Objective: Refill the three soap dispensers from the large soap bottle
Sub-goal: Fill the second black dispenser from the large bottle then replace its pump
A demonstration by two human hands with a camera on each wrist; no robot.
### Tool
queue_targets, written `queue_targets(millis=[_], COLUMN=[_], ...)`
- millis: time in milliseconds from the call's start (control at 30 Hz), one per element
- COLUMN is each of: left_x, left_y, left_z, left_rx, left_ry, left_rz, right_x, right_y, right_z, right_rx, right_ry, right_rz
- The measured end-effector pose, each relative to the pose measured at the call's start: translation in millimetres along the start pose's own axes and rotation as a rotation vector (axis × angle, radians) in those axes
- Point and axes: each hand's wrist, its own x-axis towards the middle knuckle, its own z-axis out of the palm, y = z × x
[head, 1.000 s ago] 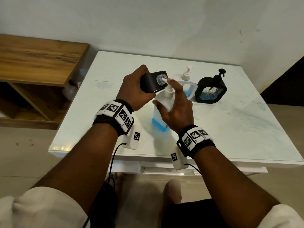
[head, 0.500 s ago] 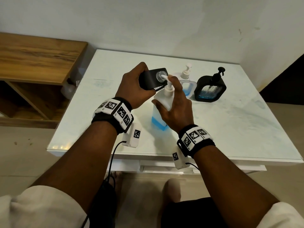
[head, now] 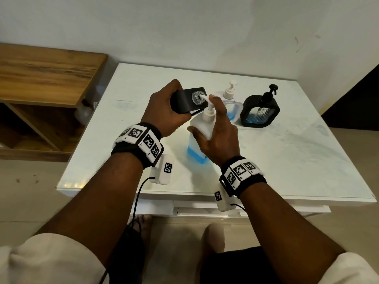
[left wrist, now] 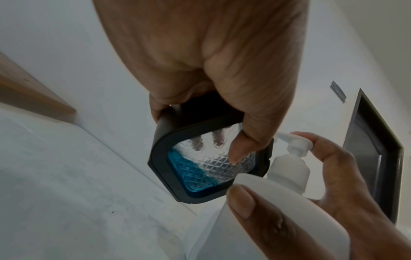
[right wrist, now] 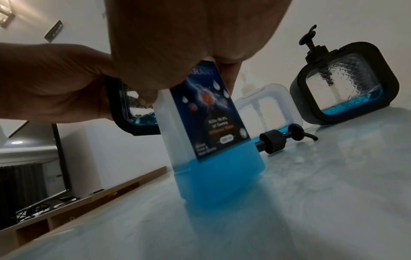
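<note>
My left hand grips a black-framed soap dispenser, tilted so its open neck faces the pump spout of the large soap bottle. Through its window a little blue soap shows. The large bottle stands on the white table, blue soap low in its base. My right hand holds the bottle's shoulder, with a finger on top of the white pump head. Behind stand a clear dispenser and a second black dispenser, both with pumps on.
A loose black pump lies on the table behind the large bottle. A wooden shelf unit stands left of the table. The wall runs close behind the table. The table's front edge is just under my wrists.
The view has shifted slightly. Both hands keep their grips, the dispenser neck stays at the pump spout, and the two rear dispensers have not moved.
</note>
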Motion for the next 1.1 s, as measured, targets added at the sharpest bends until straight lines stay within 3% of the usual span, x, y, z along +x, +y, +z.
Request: queue_targets(millis=[1100], left_x=[-0.3], left_y=[-5.8], left_z=[-1.5], left_rx=[-0.065], left_ry=[-0.019], left_rz=[-0.004], right_x=[0.7], right_y=[2.8], right_z=[2.5], right_rx=[0.032], right_ry=[0.064], right_rz=[-0.020])
